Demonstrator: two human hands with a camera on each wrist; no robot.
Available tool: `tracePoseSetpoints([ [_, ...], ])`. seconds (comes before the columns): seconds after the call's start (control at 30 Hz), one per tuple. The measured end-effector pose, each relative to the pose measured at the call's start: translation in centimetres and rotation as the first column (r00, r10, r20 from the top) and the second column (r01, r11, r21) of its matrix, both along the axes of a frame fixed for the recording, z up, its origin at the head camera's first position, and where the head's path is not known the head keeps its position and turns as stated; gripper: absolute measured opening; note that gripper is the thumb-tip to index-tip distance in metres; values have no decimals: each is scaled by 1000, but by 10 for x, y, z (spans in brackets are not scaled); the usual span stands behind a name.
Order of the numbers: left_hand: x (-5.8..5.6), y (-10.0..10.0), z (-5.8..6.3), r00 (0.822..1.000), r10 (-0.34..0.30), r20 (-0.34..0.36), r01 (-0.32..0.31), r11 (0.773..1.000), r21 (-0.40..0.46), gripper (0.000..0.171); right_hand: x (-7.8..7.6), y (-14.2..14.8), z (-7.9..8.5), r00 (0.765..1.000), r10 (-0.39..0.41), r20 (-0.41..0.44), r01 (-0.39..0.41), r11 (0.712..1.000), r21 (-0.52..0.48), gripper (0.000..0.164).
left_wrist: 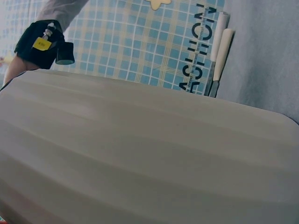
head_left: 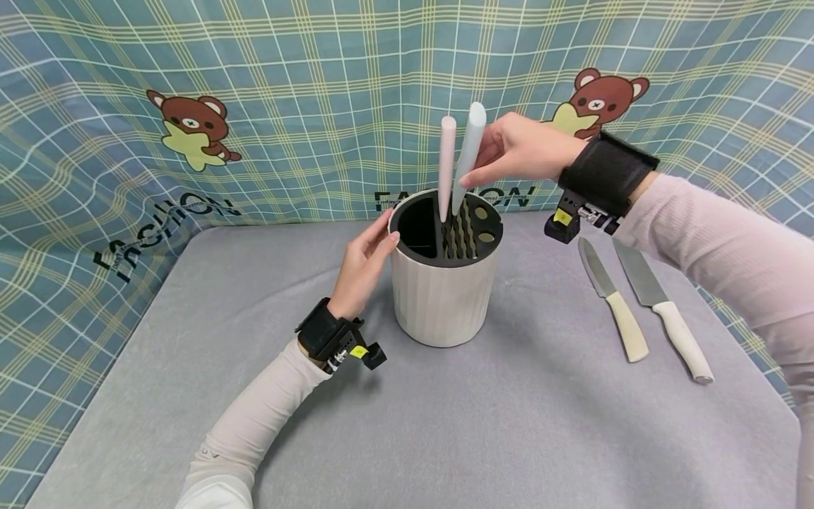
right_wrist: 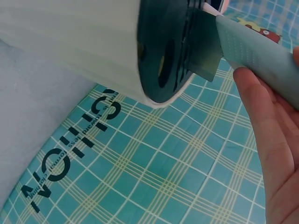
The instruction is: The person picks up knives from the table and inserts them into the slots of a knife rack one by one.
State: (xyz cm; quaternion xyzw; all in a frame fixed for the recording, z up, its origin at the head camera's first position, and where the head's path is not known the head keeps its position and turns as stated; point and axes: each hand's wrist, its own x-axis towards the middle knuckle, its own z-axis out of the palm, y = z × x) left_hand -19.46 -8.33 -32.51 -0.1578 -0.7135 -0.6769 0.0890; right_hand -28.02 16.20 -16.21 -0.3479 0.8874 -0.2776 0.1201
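Note:
In the head view, my right hand (head_left: 518,150) pinches the pale blue-grey handle of a kitchen knife (head_left: 472,145) between thumb and fingers. Its wide blade (right_wrist: 205,49) shows in the right wrist view, partly sunk into a slot, with the heel outside. Beside it a pink-handled knife (head_left: 448,159) stands upright in the knife block (head_left: 443,304), its blade hidden. The block is a ribbed white cylinder with a black slotted top. My left hand (head_left: 362,265) rests against its left side, thumb and fingertips at the rim.
To the right on the grey cloth lie a small knife (head_left: 620,311) with a cream handle and a broad-bladed knife (head_left: 668,318) with a white handle, handles toward me. A plaid curtain (head_left: 318,106) with printed bears hangs close behind the block.

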Motion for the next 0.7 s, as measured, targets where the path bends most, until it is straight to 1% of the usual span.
tracePoseSetpoints([
  [0.23,0,0,-1,1000,-1,-12,0,1000,-8,51,-2,-3,-5,1000,1,-7,-1,1000,24,34],
  [0.57,0,0,-1,1000,6,-7,-6,1000,-12,50,-7,-4,-11,999,11,45,-11,1000,-4,32],
  [0.7,-1,1,0,1000,5,-1,-4,1000,15,50,-11,-5,-14,995,28,92,-26,999,-24,31],
])
